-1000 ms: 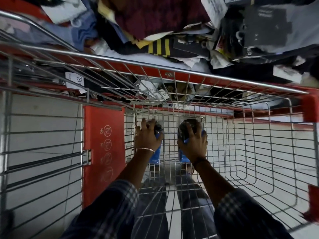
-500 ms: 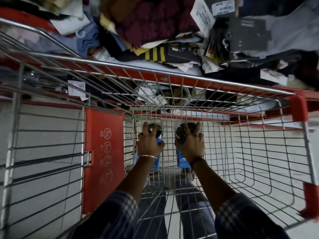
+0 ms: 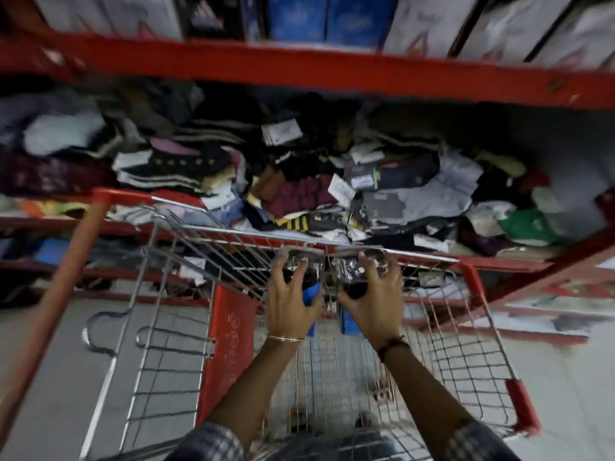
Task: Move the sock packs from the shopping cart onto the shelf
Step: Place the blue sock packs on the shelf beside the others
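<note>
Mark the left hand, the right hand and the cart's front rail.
left hand [image 3: 289,306], head view, back of the hand
right hand [image 3: 372,301], head view, back of the hand
cart's front rail [image 3: 233,230], head view, bare top bar

Red metal racking above pale grey floor; dim light; upper boxes blurred, perhaps cartons

I'm in a shop, clothing aisle. Wire shopping cart with red trim sits against red metal shelving. Middle shelf is heaped with tagged socks and garments; boxed stock lines the shelf above.
</note>
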A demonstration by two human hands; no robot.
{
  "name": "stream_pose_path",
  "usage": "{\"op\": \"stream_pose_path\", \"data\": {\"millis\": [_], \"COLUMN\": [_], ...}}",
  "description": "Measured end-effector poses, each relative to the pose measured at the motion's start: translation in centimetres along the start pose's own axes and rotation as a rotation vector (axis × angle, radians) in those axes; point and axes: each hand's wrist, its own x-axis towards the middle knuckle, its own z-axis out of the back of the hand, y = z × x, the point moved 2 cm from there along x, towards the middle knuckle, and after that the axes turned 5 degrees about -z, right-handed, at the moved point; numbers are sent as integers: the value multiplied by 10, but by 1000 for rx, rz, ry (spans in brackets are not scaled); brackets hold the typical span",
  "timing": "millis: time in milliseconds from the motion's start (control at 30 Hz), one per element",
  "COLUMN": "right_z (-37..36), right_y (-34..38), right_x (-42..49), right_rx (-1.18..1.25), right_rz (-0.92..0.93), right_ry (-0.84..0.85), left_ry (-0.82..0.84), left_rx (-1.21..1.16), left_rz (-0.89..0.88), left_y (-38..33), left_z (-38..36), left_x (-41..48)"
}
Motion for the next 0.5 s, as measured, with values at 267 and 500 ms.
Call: {"op": "stream_pose_path", "data": {"millis": [267,500], "right_z": [111,204], "right_y": [66,139], "right_x": [45,100], "right_rx": [165,352], "right_rz": [181,359], "right_ry": [-321,-616], "left_ry": [-467,-722], "left_rx": [-20,-60], "left_rz": [-134,-259], "left_y": [-61,-102], "left_z": [106,195], "left_x": [63,149]}}
